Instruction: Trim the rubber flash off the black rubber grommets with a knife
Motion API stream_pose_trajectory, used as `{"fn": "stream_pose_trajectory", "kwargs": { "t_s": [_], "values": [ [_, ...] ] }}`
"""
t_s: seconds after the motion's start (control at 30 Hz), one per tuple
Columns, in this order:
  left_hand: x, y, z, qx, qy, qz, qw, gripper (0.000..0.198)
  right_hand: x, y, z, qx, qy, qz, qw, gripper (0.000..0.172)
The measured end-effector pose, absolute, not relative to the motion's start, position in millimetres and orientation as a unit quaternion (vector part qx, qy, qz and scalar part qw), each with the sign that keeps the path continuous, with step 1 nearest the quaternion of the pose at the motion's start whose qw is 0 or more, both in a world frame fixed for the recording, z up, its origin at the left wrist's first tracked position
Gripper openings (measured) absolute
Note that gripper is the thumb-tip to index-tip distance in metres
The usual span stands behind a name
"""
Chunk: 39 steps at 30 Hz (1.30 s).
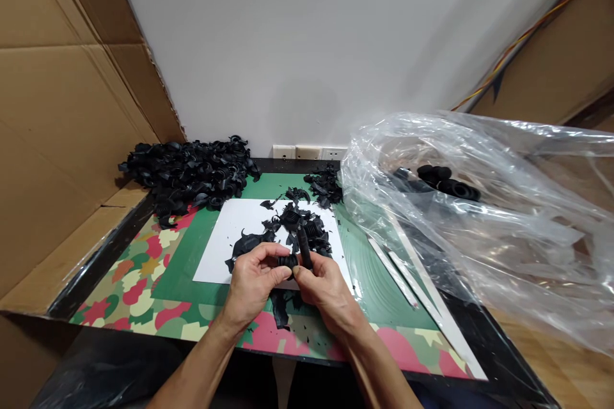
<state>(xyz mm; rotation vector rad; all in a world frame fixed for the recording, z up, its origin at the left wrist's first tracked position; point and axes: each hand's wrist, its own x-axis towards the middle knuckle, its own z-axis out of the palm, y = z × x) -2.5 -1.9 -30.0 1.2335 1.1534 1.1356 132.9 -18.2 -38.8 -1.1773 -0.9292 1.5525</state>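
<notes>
Over the white sheet, my left hand pinches a small ribbed black rubber part between thumb and fingers. My right hand is closed around a dark, pen-like tool that points up and away, and its thumb touches the right side of the rubber part. The two hands nearly meet. The tool's lower end is hidden in my right hand. Torn black scraps and more ribbed pieces lie on the sheet just beyond my hands.
A large heap of black rubber pieces fills the back left, beside a cardboard wall. A smaller scrap pile sits behind the sheet. At right, a clear plastic bag holds black parts, near pale strips.
</notes>
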Motion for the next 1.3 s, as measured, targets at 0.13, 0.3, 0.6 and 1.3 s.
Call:
{"fn": "stream_pose_trajectory", "kwargs": {
  "t_s": [0.13, 0.3, 0.6, 1.3],
  "values": [
    [-3.8, 0.1, -31.7, 0.539, 0.469, 0.470, 0.518, 0.021, 134.6, -18.8, -36.2, -0.460, -0.345, 0.663, 0.480, 0.018],
    [-6.3, 1.4, -34.6, 0.597, 0.446, 0.466, 0.477, 0.016, 135.2, -19.5, -37.7, -0.438, -0.326, 0.682, 0.486, 0.022],
    [-4.3, -3.5, -36.5, 0.585, 0.463, 0.481, 0.461, 0.013, 132.2, -19.1, -39.1, -0.436, -0.314, 0.689, 0.487, 0.026],
    [-4.2, -5.0, -37.9, 0.622, 0.473, 0.482, 0.396, 0.014, 169.8, -36.3, -28.4, -0.489, -0.439, 0.444, 0.609, 0.034]
  ]
}}
